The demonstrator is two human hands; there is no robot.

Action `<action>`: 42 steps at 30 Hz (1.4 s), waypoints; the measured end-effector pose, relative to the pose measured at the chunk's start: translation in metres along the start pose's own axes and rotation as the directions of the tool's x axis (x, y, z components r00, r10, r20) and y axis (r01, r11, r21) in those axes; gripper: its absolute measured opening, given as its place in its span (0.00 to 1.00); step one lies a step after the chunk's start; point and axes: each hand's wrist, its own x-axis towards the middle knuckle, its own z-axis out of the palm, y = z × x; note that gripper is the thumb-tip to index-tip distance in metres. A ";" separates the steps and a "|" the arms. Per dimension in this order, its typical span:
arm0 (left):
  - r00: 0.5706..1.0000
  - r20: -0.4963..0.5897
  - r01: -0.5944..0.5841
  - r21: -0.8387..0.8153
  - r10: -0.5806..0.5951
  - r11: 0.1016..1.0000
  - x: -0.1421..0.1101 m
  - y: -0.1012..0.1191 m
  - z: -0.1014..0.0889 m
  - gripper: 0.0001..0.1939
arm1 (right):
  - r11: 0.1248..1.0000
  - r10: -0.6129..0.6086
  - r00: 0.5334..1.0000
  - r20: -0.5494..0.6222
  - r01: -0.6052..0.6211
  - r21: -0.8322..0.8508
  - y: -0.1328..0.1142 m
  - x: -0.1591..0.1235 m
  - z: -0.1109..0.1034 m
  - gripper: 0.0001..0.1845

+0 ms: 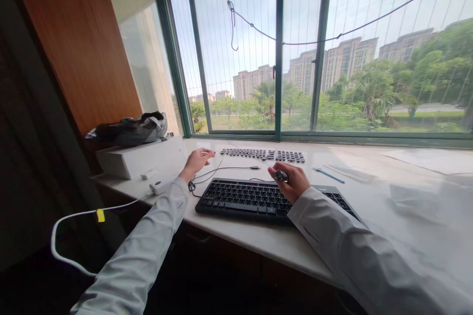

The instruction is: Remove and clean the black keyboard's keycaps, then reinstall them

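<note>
A black keyboard (244, 198) lies on the white counter (369, 202) in front of me. My right hand (290, 180) hovers over the keyboard's upper right part, fingers curled round a small dark keycap (280, 175). My left hand (197, 160) reaches out to the left of the keyboard, fingers close together and pinching something small that I cannot make out. Behind the keyboard, rows of loose dark keycaps (263, 155) are laid out on the counter. The keyboard's black cable (221, 169) runs between the hands.
A white box (138, 158) with a dark bag (129, 130) on top stands at the left. A white cable (74, 216) with a yellow tag hangs off the counter edge. A thin blue tool (330, 175) and papers (432, 160) lie to the right. Windows line the back.
</note>
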 end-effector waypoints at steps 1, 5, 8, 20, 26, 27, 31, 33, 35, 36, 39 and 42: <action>1.000 0.024 0.010 0.048 -0.011 0.999 0.012 -0.005 0.004 0.23 | 0.989 -0.087 0.995 0.047 0.092 -0.116 -0.002 -0.002 0.001 0.17; 0.992 0.117 0.015 0.237 -0.044 0.971 0.056 -0.027 0.024 0.15 | 0.918 -0.221 0.958 0.181 0.267 -0.293 -0.006 -0.006 0.008 0.12; 0.984 0.160 0.018 0.335 -0.076 0.942 0.087 -0.045 0.040 0.12 | 0.892 -0.248 0.947 0.204 0.306 -0.334 -0.008 -0.007 0.013 0.12; 0.996 0.081 -0.010 0.487 -0.034 0.873 0.158 -0.085 0.096 0.11 | 0.884 -0.243 0.942 0.231 0.313 -0.347 -0.012 -0.007 0.015 0.14; 0.999 0.024 -0.043 0.529 0.036 0.847 0.156 -0.090 0.100 0.12 | 0.889 -0.231 0.943 0.240 0.305 -0.342 -0.013 -0.008 0.016 0.14; 0.999 0.026 -0.048 0.535 0.040 0.843 0.155 -0.092 0.100 0.11 | 0.889 -0.228 0.943 0.242 0.303 -0.344 -0.013 -0.008 0.016 0.14; 0.999 0.033 -0.046 0.562 0.033 0.826 0.153 -0.099 0.100 0.10 | 0.892 -0.213 0.944 0.251 0.293 -0.345 -0.013 -0.008 0.015 0.14; 0.999 0.027 -0.033 0.572 0.022 0.820 0.152 -0.102 0.101 0.11 | 0.891 -0.205 0.945 0.254 0.288 -0.351 -0.013 -0.008 0.015 0.13; 1.000 0.021 -0.021 0.579 0.011 0.815 0.152 -0.105 0.101 0.12 | 0.889 -0.199 0.944 0.263 0.287 -0.356 -0.012 -0.008 0.015 0.13; 1.000 0.019 -0.017 0.582 0.007 0.813 0.153 -0.106 0.101 0.12 | 0.889 -0.197 0.943 0.268 0.287 -0.356 -0.012 -0.008 0.014 0.12; 1.000 0.017 -0.016 0.587 0.008 0.809 0.153 -0.108 0.102 0.11 | 0.892 -0.189 0.944 0.271 0.280 -0.353 -0.012 -0.007 0.014 0.13; 1.000 0.015 -0.022 0.592 0.016 0.806 0.153 -0.108 0.103 0.10 | 0.896 -0.187 0.944 0.270 0.277 -0.347 -0.012 -0.007 0.014 0.14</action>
